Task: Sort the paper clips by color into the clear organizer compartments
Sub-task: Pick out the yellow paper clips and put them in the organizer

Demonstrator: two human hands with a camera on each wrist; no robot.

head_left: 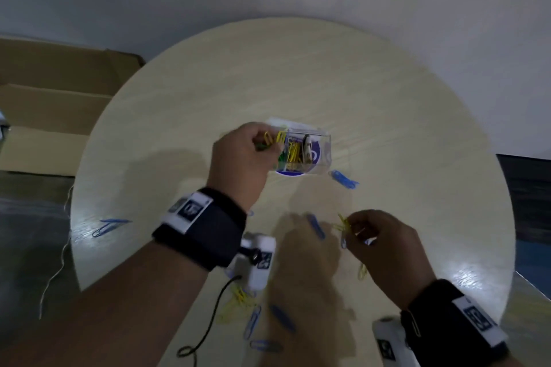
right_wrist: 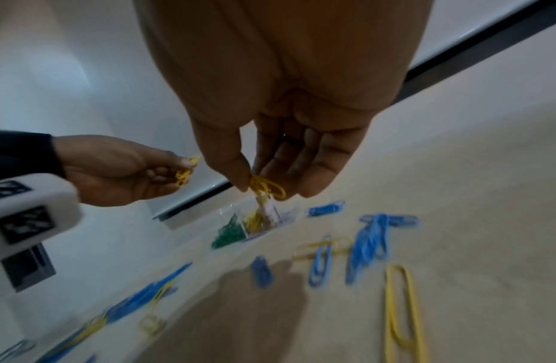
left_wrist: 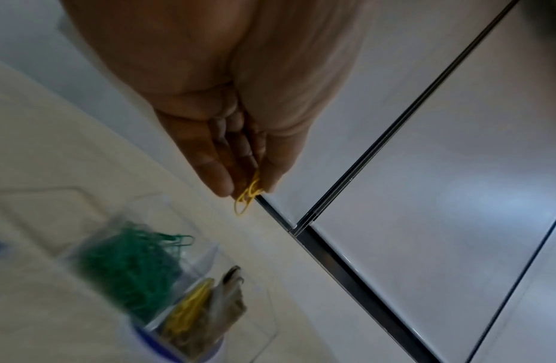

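The clear organizer (head_left: 320, 143) sits mid-table, with green clips (left_wrist: 130, 267), yellow clips (left_wrist: 189, 307) and silver ones in separate compartments. My left hand (head_left: 262, 140) hovers at its left end and pinches a few yellow clips (head_left: 278, 137) (left_wrist: 248, 196). Nearer the front, my right hand (head_left: 354, 226) pinches a small bunch of yellow clips (head_left: 343, 225) (right_wrist: 267, 189) above the table. Loose blue clips (right_wrist: 369, 243) (head_left: 343, 179) and yellow clips (right_wrist: 400, 312) (head_left: 238, 301) lie scattered on the tabletop.
The round pale wooden table (head_left: 387, 116) has blue clips near its left edge (head_left: 110, 225) and front (head_left: 253, 322). Cardboard boxes (head_left: 53, 104) stand on the floor to the left. A white wall lies behind the table.
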